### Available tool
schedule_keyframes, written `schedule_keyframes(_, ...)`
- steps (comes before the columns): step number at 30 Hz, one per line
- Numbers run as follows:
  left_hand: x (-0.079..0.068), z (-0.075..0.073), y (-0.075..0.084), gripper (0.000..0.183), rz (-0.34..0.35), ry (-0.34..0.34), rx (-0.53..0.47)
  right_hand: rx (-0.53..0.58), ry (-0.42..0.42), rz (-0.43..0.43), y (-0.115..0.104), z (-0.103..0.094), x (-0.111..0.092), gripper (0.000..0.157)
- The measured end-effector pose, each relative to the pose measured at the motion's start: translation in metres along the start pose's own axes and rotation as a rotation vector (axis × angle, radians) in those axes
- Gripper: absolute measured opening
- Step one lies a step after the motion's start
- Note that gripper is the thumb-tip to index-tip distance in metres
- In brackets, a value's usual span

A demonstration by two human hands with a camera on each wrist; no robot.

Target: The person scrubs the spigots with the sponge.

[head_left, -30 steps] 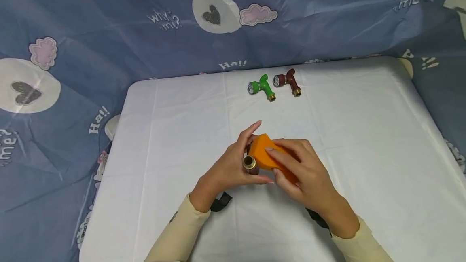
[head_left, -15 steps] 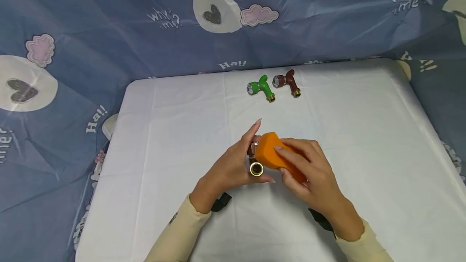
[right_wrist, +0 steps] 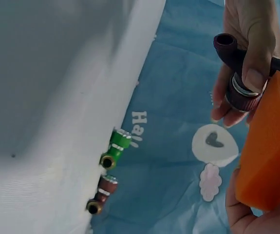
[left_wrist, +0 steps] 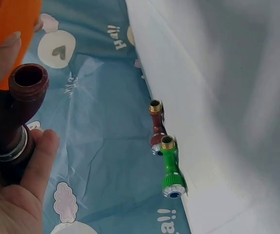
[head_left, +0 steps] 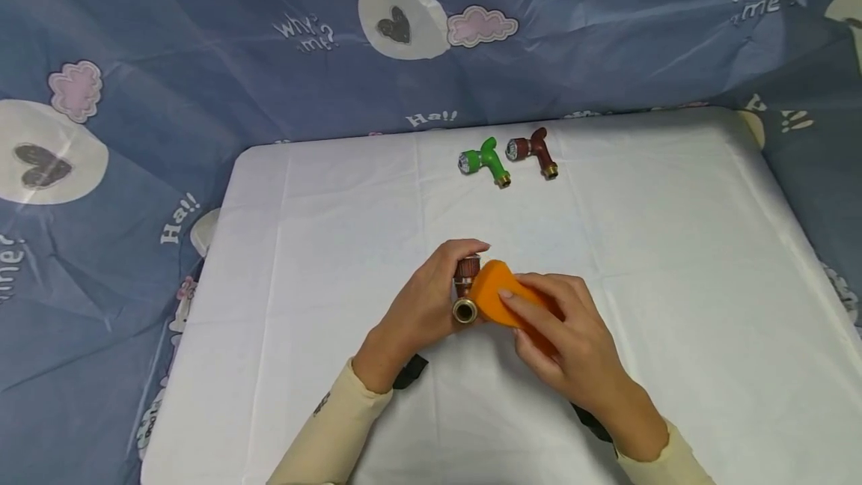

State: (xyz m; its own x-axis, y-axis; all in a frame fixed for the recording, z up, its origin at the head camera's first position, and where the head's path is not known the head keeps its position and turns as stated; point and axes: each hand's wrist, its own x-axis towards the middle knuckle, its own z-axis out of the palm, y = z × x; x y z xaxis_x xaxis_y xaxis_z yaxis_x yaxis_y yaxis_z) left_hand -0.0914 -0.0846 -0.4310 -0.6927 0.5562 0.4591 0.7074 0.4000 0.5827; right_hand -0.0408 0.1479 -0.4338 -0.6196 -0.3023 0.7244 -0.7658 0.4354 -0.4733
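Note:
My left hand holds a dark red-brown tap over the middle of the table. Its brass threaded end points up toward the head camera. In the left wrist view the tap's spout opens upward, and fingers wrap its ribbed knob. An orange sponge is gripped in my right hand, its left end against the tap's side. In the right wrist view the sponge stands beside the tap, and the left thumb lies across the tap's body.
Near the table's back edge lie a green tap and a second red-brown tap, side by side. White cloth covers the table. A blue patterned sheet hangs behind and beside it.
The left fingers have closed in around the tap's knob, which now shows more. The tap's brass end has shifted a little. The sponge has moved slightly down and left against the tap.

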Motion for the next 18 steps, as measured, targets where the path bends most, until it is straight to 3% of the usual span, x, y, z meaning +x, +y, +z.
schedule_keyframes(4, 0.001, 0.0, -0.002, 0.087, 0.045, 0.023, 0.066, 0.027, 0.012, 0.011, 0.001, -0.005, -0.002, 0.034)
schedule_keyframes(11, 0.004, 0.002, 0.002, 0.109, 0.045, 0.007, 0.127, 0.074, 0.124, 0.02, 0.001, -0.012, 0.014, 0.037)
schedule_keyframes(18, 0.003, 0.007, 0.005, 0.099, 0.073, 0.002, 0.098, 0.082, 0.081, -0.041, -0.008, -0.006, 0.025, 0.032)
